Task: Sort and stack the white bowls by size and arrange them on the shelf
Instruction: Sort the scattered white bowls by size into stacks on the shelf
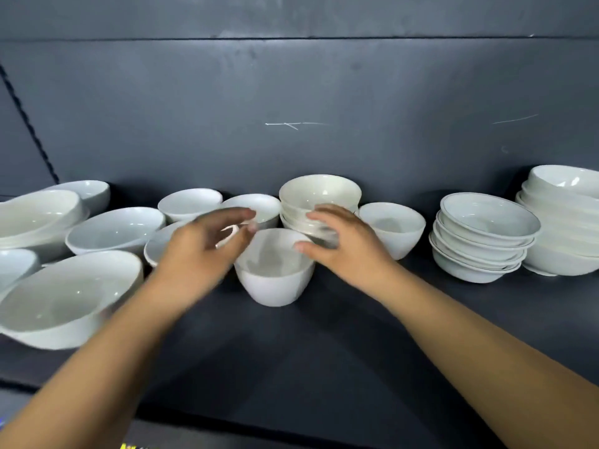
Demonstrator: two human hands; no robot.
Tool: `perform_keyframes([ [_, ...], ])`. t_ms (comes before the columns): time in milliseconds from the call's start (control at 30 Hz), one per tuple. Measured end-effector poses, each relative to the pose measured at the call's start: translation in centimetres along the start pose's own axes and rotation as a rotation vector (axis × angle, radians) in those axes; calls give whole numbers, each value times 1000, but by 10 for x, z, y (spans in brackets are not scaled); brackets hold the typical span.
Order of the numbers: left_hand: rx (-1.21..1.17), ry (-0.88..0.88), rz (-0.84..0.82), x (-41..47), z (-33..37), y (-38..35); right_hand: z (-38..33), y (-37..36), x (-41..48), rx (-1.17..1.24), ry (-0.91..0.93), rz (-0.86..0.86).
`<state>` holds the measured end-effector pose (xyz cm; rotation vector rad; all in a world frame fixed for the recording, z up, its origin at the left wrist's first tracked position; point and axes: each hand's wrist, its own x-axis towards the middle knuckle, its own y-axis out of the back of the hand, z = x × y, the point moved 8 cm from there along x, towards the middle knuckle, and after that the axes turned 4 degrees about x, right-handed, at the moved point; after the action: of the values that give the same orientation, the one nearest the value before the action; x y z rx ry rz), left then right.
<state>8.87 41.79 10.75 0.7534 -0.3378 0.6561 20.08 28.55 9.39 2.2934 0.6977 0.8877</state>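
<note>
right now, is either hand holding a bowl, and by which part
Nothing is held: the left hand and right hand are open, flanking the rim of the deep bowl.

No legible text or markings

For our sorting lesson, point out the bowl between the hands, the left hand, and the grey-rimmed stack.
Bowl [275, 285]: head view, outer wall.
Left hand [199, 246]: head view, back of hand.
Stack [486, 218]: head view, top bowl's inside.
</note>
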Motion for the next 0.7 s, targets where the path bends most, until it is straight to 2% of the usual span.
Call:
perform_keyframes([
  [67,119,-57,41,-25,-8,-5,3,-18,-10,9,21,-87],
  [167,92,89,30,-46,-32,-13,7,-27,-17,84,5,-107],
  [300,-43,238,-199,-50,-51,-37,14,-31,-22,165,-69,-133],
  [467,-233,186,-266,-42,-41,-53,24,-25,-26,219,-93,-133],
  [633,-190,159,-340,-37,-36,-66,28,-8,-44,303,-96,-195],
  [700,-176,166,-341,-38,-38,-71,31,-3,-54,418,-123,-226],
])
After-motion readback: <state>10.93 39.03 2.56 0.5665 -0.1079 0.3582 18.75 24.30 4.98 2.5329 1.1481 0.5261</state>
